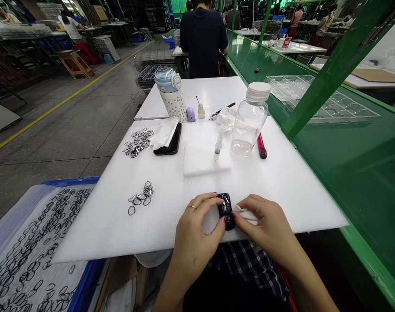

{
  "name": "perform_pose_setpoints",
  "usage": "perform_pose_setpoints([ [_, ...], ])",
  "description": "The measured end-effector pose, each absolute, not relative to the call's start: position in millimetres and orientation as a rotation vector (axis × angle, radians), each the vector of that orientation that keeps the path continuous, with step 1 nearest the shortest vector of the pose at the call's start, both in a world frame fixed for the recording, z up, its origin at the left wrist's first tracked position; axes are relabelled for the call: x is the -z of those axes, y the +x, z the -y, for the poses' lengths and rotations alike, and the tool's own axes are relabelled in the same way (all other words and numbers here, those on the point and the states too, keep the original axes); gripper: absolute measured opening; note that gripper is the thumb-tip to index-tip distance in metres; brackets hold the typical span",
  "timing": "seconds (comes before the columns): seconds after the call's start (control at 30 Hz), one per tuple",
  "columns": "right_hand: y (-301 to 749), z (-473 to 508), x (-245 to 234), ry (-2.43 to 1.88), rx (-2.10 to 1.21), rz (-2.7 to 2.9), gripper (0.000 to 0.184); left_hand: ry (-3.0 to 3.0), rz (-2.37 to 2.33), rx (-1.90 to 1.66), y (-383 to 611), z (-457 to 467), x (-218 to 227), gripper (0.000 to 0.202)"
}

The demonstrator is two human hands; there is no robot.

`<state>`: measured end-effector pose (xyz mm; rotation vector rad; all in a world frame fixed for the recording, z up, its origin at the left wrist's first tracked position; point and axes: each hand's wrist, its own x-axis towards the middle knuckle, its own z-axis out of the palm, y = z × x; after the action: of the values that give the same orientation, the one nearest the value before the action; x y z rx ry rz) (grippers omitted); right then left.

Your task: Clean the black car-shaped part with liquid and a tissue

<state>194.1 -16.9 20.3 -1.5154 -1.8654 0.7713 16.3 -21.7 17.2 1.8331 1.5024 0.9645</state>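
My left hand [197, 225] pinches a small glossy black part [226, 210] at the near edge of the white foam board [282, 182], thumb and fingers closed on its left side. My right hand [265, 223] is closed on a white wipe [246, 213] and presses it against the part's right side. A small group of thin black rings [142, 197] lies to the left of my hands. A syringe [218, 147] rests on a white pad [205, 158] further back, next to a clear plastic bottle [249, 121].
A larger pile of black rings [138, 142], a black phone under a tissue [168, 138], a spotted cup [171, 96] and a red pen [261, 146] sit toward the back. A tray of rings [24, 255] lies lower left. A green conveyor [347, 164] runs along the right. A person in dark clothes [202, 39] stands ahead.
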Motion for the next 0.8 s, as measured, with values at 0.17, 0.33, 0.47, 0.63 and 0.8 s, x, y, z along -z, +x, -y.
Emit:
perform_pose_setpoints([
  [0.17, 196.6, 25.3, -7.8, -1.178, -0.477, 1.918, 0.012, 1.882, -1.479, -0.870, 14.5, 22.7, -21.8, 0.033],
  [0.33, 192.7, 30.6, 0.7, -1.056, -0.167, 2.087, 0.019, 1.931, -1.434, -0.810, 14.8, 24.2, -21.3, 0.045],
  [0.47, 188.4, 27.3, -0.8, -1.198, -0.060, 1.919, 0.017, 1.928, -1.456, -0.809, 15.8, 22.3, -20.7, 0.045],
  [0.63, 185.7, 27.6, -1.6, -1.117, -0.132, 2.017, 0.017, 1.935, -1.439, -0.805, 15.3, 21.1, -20.9, 0.043],
  [0.8, 190.7, 23.6, -2.1, -1.271, -0.168, 1.790, 0.016, 1.921, -1.467, -0.774, 14.2, 22.0, -22.2, 0.045],
])
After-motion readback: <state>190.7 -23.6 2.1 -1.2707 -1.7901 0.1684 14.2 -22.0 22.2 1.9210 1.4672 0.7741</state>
